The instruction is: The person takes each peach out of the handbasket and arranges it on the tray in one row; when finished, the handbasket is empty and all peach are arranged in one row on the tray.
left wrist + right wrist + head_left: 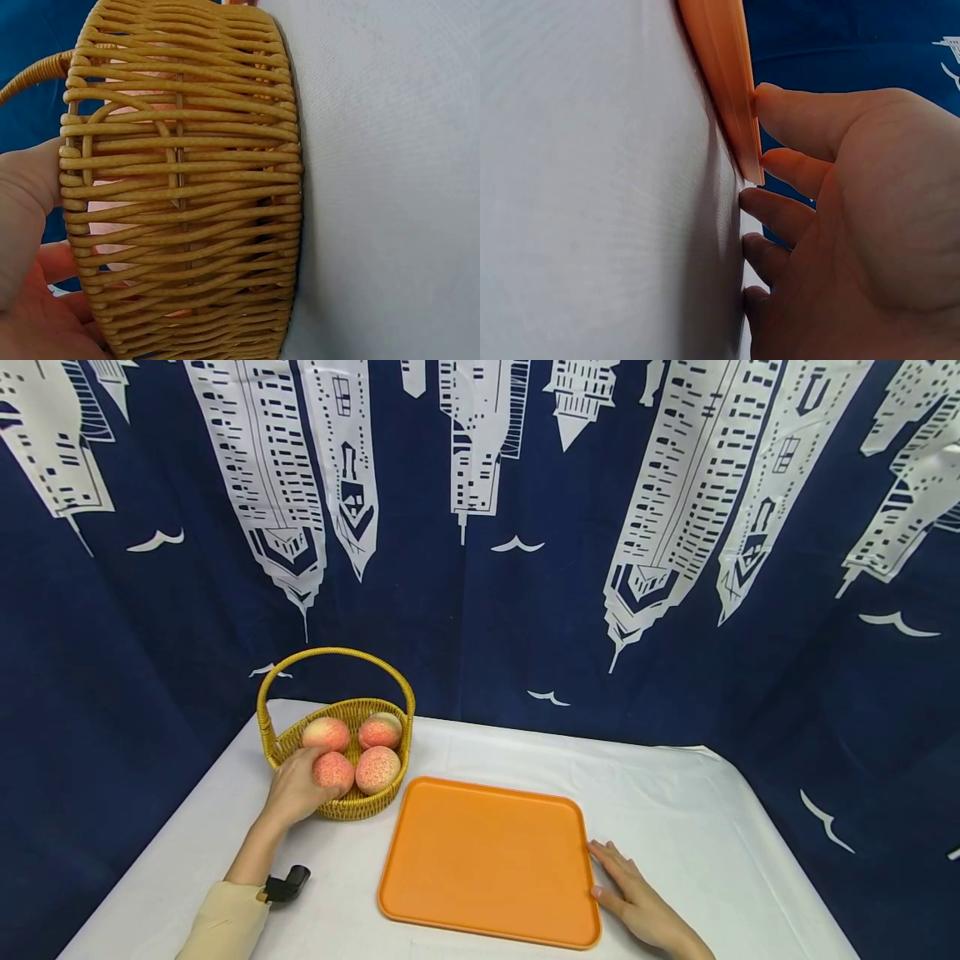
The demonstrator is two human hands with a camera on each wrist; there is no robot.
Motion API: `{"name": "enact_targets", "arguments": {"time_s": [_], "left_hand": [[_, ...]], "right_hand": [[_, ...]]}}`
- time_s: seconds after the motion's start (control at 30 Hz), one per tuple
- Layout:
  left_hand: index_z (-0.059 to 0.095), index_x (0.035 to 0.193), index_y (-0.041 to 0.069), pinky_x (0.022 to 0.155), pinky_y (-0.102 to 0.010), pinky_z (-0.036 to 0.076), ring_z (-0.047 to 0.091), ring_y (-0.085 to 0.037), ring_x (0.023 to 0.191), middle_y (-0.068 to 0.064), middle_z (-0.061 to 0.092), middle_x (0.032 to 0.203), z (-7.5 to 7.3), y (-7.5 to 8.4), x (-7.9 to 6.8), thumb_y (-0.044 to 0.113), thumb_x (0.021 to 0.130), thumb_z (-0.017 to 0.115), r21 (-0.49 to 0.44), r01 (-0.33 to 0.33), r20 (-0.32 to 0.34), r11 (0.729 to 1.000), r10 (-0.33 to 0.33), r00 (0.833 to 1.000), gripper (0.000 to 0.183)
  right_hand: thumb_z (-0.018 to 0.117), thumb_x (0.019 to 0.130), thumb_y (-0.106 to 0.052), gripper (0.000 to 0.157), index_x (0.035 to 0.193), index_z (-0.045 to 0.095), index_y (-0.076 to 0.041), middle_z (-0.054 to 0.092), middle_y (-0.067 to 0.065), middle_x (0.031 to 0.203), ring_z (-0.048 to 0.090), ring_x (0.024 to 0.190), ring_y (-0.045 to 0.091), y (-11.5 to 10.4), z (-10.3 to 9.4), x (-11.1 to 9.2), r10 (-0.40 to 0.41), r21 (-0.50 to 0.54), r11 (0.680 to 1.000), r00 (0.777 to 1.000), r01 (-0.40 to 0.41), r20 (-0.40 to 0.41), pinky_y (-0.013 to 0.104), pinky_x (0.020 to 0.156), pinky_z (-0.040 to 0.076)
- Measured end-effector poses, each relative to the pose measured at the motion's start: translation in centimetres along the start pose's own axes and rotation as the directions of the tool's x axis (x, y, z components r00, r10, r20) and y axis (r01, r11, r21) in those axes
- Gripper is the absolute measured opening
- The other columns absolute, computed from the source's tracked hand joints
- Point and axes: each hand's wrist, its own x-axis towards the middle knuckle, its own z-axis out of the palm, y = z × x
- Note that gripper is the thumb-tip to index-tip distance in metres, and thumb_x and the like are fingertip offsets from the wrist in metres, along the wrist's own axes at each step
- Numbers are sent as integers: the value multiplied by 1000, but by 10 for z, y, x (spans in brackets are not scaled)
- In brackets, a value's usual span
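A yellow wicker basket [360, 810] holds several pink and cream peaches. My left hand [300, 787] reaches over the basket's near left rim, with fingers and thumb round the front-left peach [334, 772]. Right beside that fruit lie a front-right peach [378, 768] and a back-left peach [326, 734]. In the left wrist view the woven side [187, 165] hides most of what the left hand [30, 217] holds. My right hand [637, 897] lies at the right edge of an orange tray [491, 860], its fingers loosely extended and fingertips touching the rim in the right wrist view.
The basket's tall arched handle [335, 651] rises over the fruit. A white cloth [675, 810] covers the table, and a navy curtain with white buildings [465, 610] hangs behind it. A black wrist device [287, 885] sits on the left wrist.
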Motion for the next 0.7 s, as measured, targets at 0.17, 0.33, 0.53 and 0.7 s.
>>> {"name": "enact_targets", "arguments": {"time_s": [0.17, 0.33, 0.53, 0.7], "left_hand": [[52, 128, -12, 100, -65, 34, 48, -52, 119, -34, 55, 126, 1, 0, 0, 14, 71, 83, -27, 2, -28, 1000, -3, 1000, 69], [53, 127, -11, 99, -64, 34, 48, -51, 118, -33, 56, 125, 2, -2, 1, 13, 70, 83, -50, -6, -56, 999, 3, 998, 70], [53, 128, -10, 99, -64, 35, 45, -50, 120, -32, 55, 127, -1, -1, 0, 11, 69, 82, -80, -22, -87, 997, 15, 996, 70], [54, 129, -6, 102, -66, 33, 44, -48, 123, -30, 54, 132, -6, 3, -1, 10, 68, 83, -126, -54, -150, 991, 35, 988, 70]], "right_hand": [[58, 96, -36, 69, 154, 30, -12, 17, 17, 162, -2, 150, 37, 2, 1, 1, 2, 4, 1000, 1000, -2, 5, 55, 117, -9], [58, 96, -36, 69, 154, 30, -12, 18, 16, 162, -1, 150, 36, 3, 2, 2, 1, -3, 1000, 1000, -1, 8, 54, 117, -9], [59, 96, -35, 69, 154, 30, -11, 18, 17, 162, 0, 150, 38, 4, 1, 2, -4, -15, 1000, 1000, 4, 4, 57, 117, -8], [58, 96, -35, 69, 154, 29, -12, 20, 17, 161, 3, 150, 39, 3, 1, 3, -9, -44, 999, 1000, 9, 9, 61, 117, -5]]}}
